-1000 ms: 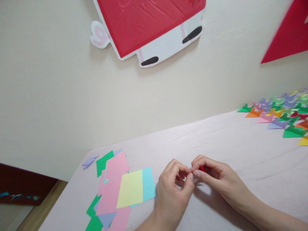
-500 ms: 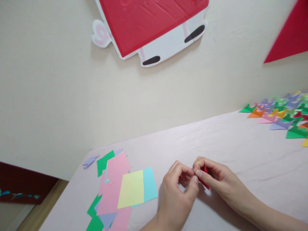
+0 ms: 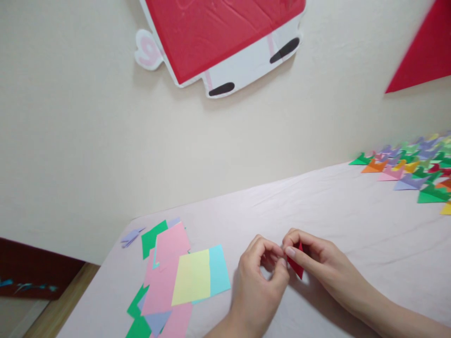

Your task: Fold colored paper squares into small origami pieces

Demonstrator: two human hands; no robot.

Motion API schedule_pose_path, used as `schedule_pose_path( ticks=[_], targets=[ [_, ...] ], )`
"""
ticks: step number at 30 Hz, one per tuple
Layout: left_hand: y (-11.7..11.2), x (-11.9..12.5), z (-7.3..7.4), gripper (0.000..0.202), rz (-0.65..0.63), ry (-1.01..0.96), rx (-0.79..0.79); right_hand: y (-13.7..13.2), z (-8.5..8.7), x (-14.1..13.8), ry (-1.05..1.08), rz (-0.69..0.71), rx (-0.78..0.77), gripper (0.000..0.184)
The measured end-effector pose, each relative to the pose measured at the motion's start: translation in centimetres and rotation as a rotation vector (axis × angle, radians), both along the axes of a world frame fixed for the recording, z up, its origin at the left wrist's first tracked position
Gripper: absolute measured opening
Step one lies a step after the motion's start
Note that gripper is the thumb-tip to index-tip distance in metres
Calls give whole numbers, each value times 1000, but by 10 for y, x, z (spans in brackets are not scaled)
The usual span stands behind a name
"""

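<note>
A small folded red paper piece (image 3: 296,266) is pinched between both hands just above the pale pink table cover (image 3: 352,220). My right hand (image 3: 317,263) grips it with thumb and forefinger from the right. My left hand (image 3: 259,281) is curled, its fingertips pressed on the piece's left edge. Most of the paper is hidden by the fingers.
A loose pile of coloured paper squares (image 3: 176,277), pink, yellow, light blue and green, lies to the left of my hands. Several folded paper shapes (image 3: 412,171) in many colours cover the table's far right. A small lilac folded piece (image 3: 131,236) sits near the left edge. A red and white cut-out (image 3: 225,42) hangs on the wall.
The red piece has come further out from between the fingers and now points down toward the table. Both hands stayed in the same place, shifting only slightly.
</note>
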State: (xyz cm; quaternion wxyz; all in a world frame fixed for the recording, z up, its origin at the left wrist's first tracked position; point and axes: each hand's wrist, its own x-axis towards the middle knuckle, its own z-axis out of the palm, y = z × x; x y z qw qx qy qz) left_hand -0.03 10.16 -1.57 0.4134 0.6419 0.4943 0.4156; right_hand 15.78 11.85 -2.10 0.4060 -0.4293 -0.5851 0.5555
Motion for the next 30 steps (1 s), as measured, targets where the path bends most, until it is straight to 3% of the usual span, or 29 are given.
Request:
schedule_pose_path(
  ticks=[4, 8, 18, 30],
  targets=[
    [0, 1, 1, 5, -43, 2, -11, 1, 1, 0, 45, 2, -17, 30],
    [1, -1, 0, 15, -12, -42, -62, 3, 2, -1, 22, 9, 2, 29],
    [4, -3, 0, 16, 50, -98, -112, 3, -3, -1, -85, -20, 18, 31],
    [6, -4, -1, 19, 36, -161, -154, 4, 0, 1, -28, -22, 3, 27]
  ],
)
